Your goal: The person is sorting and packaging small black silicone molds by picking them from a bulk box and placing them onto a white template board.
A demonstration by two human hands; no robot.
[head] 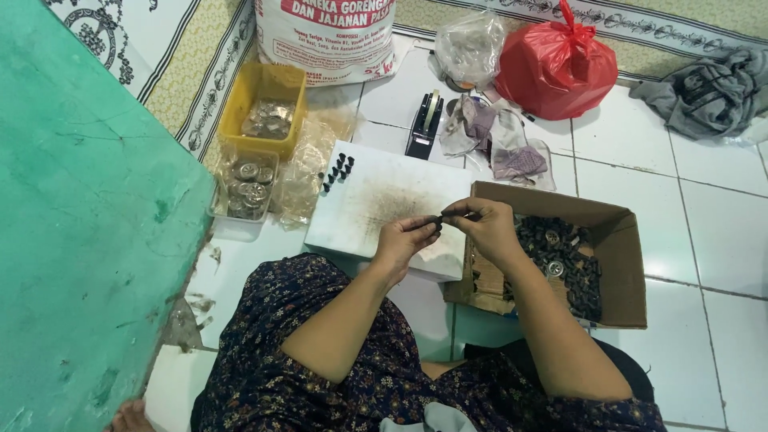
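My left hand (406,238) and right hand (480,226) both pinch one small dark piece (441,218) over the white board (384,200), so my fingers can work it. The cardboard box (616,240) sits close.

Plastic, card, cloth and glazed tile around a matt white board

The cardboard box (616,232) is matt brown; the white board (376,200) looks dull and smudged; the red bag (552,68) is glossy thin plastic; the yellow tub (240,100) smooth plastic; the floor tiles (704,208) shine; the grey cloth (708,92) is soft and creased.
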